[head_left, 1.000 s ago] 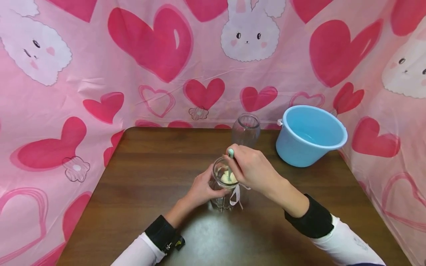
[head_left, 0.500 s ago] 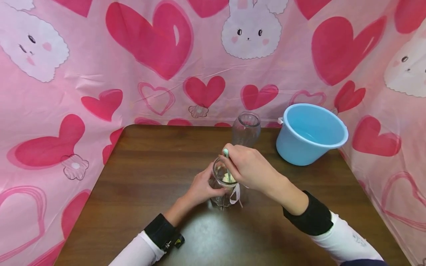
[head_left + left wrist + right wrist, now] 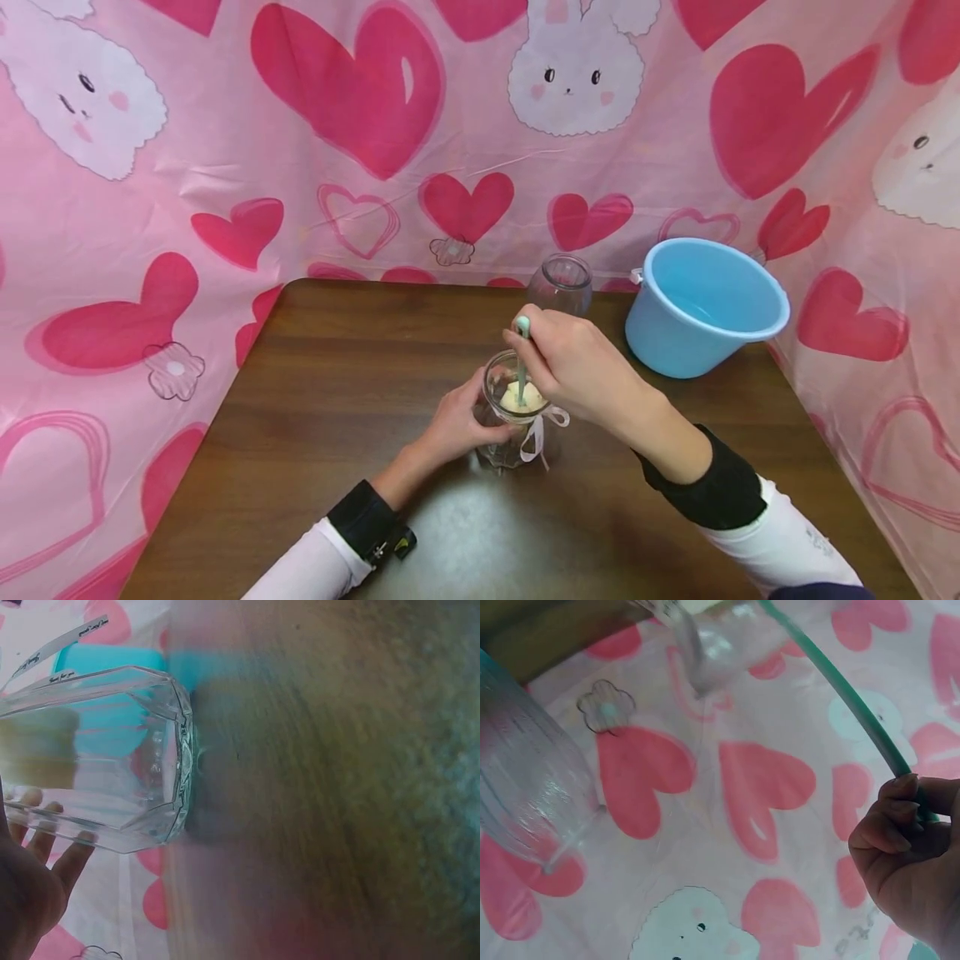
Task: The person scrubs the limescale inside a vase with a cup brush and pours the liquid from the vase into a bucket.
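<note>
A small faceted clear glass jar (image 3: pixel 513 417) with a white ribbon bow (image 3: pixel 538 429) at its neck stands mid-desk, a pale cream sponge head (image 3: pixel 522 397) already down inside its mouth. My right hand (image 3: pixel 573 367) pinches the top of the thin mint-green brush handle (image 3: pixel 521 358) in a narrow grip, the wand running down into the jar; my left hand (image 3: pixel 453 425) wraps the glass wall to steady it. By my reading, the scrubbing is under way and not finished. Beyond it on the dark brown wooden desk (image 3: pixel 337 392), a second clear glass bottle (image 3: pixel 558 287) waits just behind, and a light blue plastic bucket (image 3: pixel 701 304) sits well to the right, against the pink heart-and-bunny backdrop (image 3: pixel 300 125).
</note>
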Motion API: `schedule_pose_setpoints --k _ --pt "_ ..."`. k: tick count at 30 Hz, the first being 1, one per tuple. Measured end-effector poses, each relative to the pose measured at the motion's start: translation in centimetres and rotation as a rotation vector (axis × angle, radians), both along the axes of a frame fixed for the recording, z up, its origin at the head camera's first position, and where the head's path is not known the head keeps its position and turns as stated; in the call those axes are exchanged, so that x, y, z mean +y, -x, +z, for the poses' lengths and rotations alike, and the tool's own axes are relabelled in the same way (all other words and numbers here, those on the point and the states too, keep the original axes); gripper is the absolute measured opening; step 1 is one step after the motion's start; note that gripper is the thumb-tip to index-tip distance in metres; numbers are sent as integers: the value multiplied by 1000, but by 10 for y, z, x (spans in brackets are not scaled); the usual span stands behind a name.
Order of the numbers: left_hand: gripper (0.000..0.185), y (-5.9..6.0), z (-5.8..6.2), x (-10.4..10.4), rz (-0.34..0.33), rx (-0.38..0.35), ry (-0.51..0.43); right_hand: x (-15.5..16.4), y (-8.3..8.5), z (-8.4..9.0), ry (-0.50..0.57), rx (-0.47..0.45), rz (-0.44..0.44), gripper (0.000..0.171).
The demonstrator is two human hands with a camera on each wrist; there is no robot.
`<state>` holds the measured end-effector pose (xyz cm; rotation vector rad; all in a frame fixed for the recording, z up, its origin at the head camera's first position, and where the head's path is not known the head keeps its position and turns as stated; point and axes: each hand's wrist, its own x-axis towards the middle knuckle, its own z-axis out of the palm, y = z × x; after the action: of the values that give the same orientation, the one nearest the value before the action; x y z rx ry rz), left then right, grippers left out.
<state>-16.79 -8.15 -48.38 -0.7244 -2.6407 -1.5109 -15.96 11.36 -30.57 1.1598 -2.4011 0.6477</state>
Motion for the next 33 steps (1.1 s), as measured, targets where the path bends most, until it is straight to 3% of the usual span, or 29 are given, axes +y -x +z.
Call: schedule_pose_setpoints --k 6,18,28,33 --pt "84 0 -1 -1 -3 -20 -1 0 -2 3 16 -90 -5 13" --pt "80 2 -3 2 -24 22 -23 1 13 -30 18 -310 -87 19" --pt "81 2 -2 0 -4 14 -9 13 10 3 222 -241 -101 12" --pt "81 3 -1 0 -12 3 -10 12 11 -8 244 -295 -87 10"
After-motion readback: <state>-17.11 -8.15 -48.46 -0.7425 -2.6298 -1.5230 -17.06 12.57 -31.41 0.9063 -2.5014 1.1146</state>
